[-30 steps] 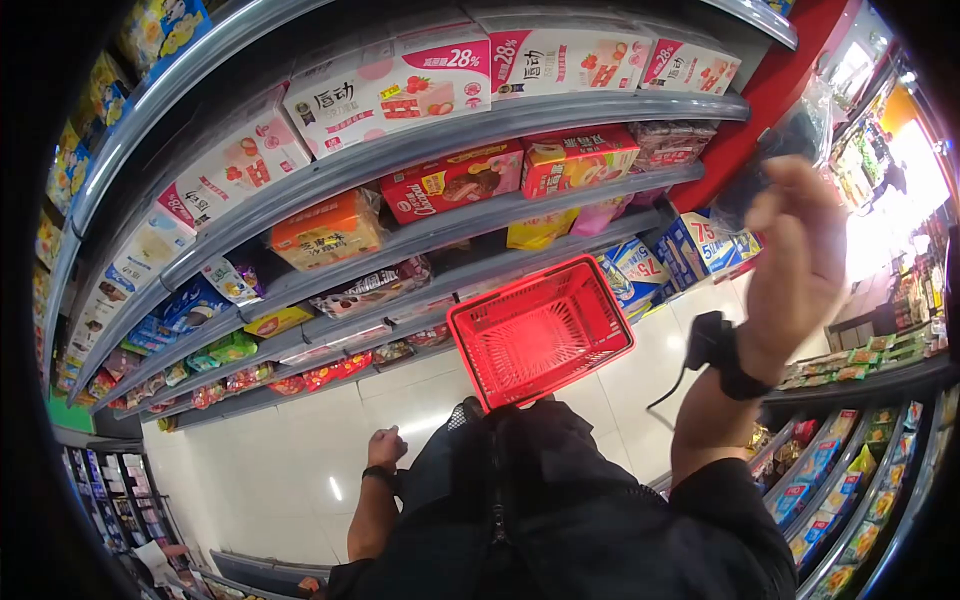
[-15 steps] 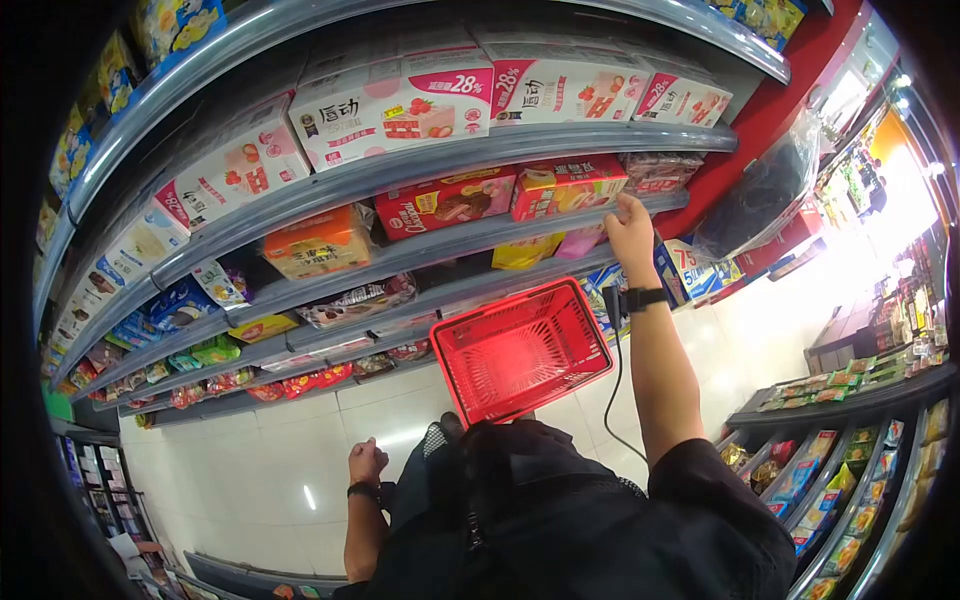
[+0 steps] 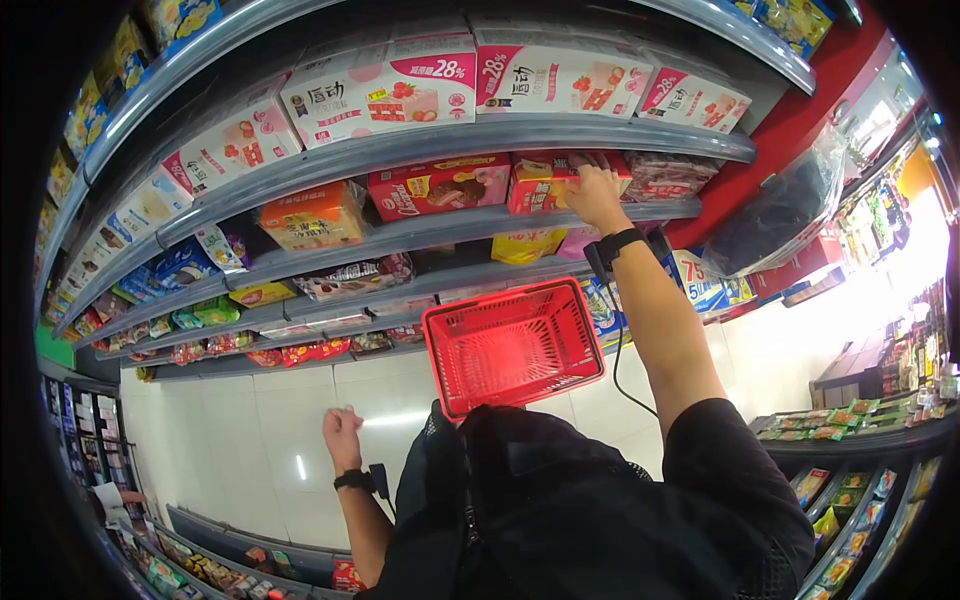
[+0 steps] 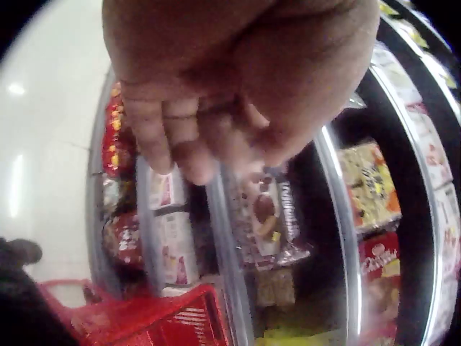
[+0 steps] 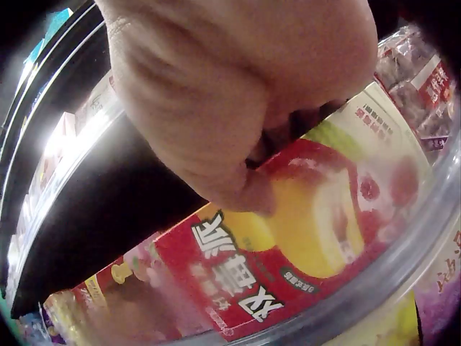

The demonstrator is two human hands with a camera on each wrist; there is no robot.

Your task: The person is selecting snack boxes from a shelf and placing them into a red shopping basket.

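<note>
The person wears a black short-sleeved top, a black strap on each wrist, and a thin black cable hanging beside the right forearm.

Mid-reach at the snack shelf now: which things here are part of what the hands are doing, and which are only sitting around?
In hand:
right hand, gripping the red and yellow cake box on the shelf
red basket, on the floor below

Sitting around:
left hand, holding nothing
red chocolate pie box
orange box
pink strawberry boxes

right hand raised, fingers curled, left hand hanging loose
</note>
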